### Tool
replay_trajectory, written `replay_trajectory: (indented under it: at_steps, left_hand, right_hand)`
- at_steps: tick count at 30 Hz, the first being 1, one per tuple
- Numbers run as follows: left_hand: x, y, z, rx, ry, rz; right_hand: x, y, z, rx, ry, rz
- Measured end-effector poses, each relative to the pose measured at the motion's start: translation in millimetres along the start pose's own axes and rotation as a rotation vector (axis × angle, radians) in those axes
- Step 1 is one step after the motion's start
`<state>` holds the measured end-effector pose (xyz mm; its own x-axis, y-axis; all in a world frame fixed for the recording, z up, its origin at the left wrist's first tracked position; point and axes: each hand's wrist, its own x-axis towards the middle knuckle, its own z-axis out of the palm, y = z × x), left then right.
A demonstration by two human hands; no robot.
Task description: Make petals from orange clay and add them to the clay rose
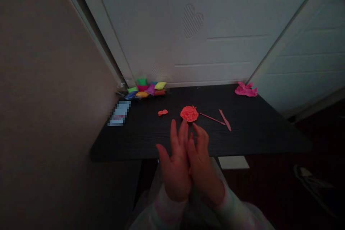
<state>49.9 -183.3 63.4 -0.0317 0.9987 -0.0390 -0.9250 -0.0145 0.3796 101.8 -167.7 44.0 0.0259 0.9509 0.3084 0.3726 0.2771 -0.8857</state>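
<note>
My left hand (174, 169) faces palm up with its fingers stretched out, the thumb spread to the left. Against its palm presses my right hand (202, 167), its fingers slightly bent. A small bit of orange modelling clay (190, 171) shows between the two palms; most of it is hidden. Just beyond the fingertips lies a round, rough-surfaced orange clay piece (189, 114) on the dark table (140, 140). To its left sits a small orange clay bow shape (162, 112). Two pink modelling tools, a thin stick (212, 118) and a flat knife (225, 120), lie to its right.
Several coloured clay packets (142, 91) are heaped at the back left. A blurred-out, phone-like object (119, 113) lies near the left edge. Crumpled pink material (246, 89) is at the back right. A white panelled door (215, 50) stands behind the table, a wall (54, 97) to the left.
</note>
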Motion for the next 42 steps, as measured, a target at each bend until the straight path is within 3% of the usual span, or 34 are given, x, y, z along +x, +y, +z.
replay_trajectory:
  at_steps: [5, 10, 15, 19, 26, 30, 34, 37, 42]
  left_hand:
    - [1, -1, 0.6, -0.015, 0.002, -0.076]
    - [0, 0, -0.2, -0.004, 0.014, -0.016]
    - [-3, -5, -4.6, -0.028, 0.044, -0.129]
    - [1, 0, -3.4, -0.056, 0.030, -0.039]
    - [5, -3, -9.8, -0.210, 0.140, -0.195]
    - [12, -4, -16.1, -0.257, 0.212, -0.264]
    - [16, -3, -13.8, -0.272, 0.230, -0.250]
    - [17, -2, -10.5, -0.250, 0.190, -0.222]
    - [16, 1, -7.8, -0.181, 0.125, -0.208]
  right_hand:
    - [1, -3, -1, -0.031, -0.007, -0.057]
    - [1, -3, -2, -0.028, -0.022, -0.021]
    - [0, -3, -4, -0.073, 0.001, -0.071]
    - [-4, 0, -2, -0.085, -0.008, -0.054]
    - [0, -4, -1, -0.093, 0.073, -0.072]
    - [2, -6, -5, 0.020, 0.155, -0.038]
    - [-3, -1, -19, 0.127, 0.215, -0.021]
    - [-12, 5, -35, 0.048, 0.141, -0.107]
    - [-19, 8, -50, -0.282, -0.176, -0.402]
